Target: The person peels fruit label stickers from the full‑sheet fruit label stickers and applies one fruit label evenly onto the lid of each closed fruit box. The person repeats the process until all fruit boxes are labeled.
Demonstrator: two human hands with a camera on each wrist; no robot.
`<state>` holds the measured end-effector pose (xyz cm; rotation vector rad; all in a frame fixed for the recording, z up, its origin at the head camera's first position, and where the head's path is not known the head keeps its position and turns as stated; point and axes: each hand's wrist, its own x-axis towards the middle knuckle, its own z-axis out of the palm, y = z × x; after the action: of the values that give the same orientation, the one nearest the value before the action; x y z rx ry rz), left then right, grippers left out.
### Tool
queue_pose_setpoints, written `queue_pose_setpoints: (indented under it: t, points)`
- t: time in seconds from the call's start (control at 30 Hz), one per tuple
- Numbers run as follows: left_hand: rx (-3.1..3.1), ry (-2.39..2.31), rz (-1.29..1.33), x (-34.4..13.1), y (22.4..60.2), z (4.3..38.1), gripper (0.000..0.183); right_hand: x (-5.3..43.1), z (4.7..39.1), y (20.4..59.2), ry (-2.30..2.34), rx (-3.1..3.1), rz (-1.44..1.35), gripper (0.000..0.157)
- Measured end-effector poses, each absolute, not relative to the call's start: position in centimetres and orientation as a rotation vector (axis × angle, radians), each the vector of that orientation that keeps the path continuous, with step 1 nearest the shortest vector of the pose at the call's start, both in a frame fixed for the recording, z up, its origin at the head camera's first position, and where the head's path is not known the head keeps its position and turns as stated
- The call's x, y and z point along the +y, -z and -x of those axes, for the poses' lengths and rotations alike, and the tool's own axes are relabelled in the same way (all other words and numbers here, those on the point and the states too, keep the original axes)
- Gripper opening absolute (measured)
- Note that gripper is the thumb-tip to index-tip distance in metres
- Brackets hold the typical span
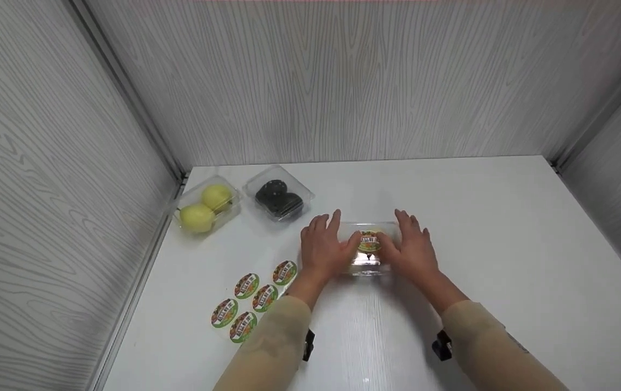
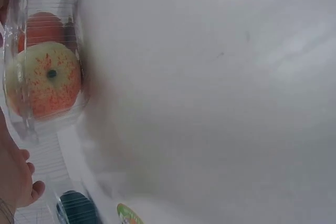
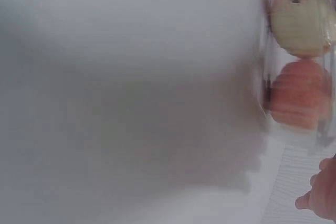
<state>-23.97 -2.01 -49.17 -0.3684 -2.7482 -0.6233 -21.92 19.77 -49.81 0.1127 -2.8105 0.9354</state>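
Note:
A clear plastic clamshell box [image 1: 365, 270] lies in front of the person, with a round fruit-patterned sticker [image 1: 369, 242] on its lid. The left hand [image 1: 325, 247] is at the box's left side, its thumb at the sticker's left edge and its fingers spread. From the right side, the right hand [image 1: 414, 252] mirrors it, thumb at the sticker's right edge. Through the box wall, the left wrist view shows a red-and-yellow apple [image 2: 52, 85] with a redder fruit behind it. A pale apple [image 3: 300, 27] and a red one [image 3: 299, 95] appear in the right wrist view.
At the back left stand a clear box [image 1: 229, 214] with two yellow-green fruits and another clear box [image 1: 302, 191] holding dark fruits. A sheet of several round stickers [image 1: 265, 298] lies beside the left forearm. Wood-grain panels [image 1: 343, 81] enclose the white table [image 1: 495, 228].

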Motion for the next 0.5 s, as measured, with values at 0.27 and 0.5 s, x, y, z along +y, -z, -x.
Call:
queue_pose_setpoints:
  t: [0.27,0.5]
  points:
    - [-2.773,0.259,0.552,-4.2,48.1,22.0,0.087,21.6,19.8,49.3,-0.652,-2.837,-0.325,0.097]
    - [-2.793,0.089,0.601,-4.8,49.0,20.3,0.085,22.1,18.1,50.0,-0.504,-2.847,-0.409,0.095]
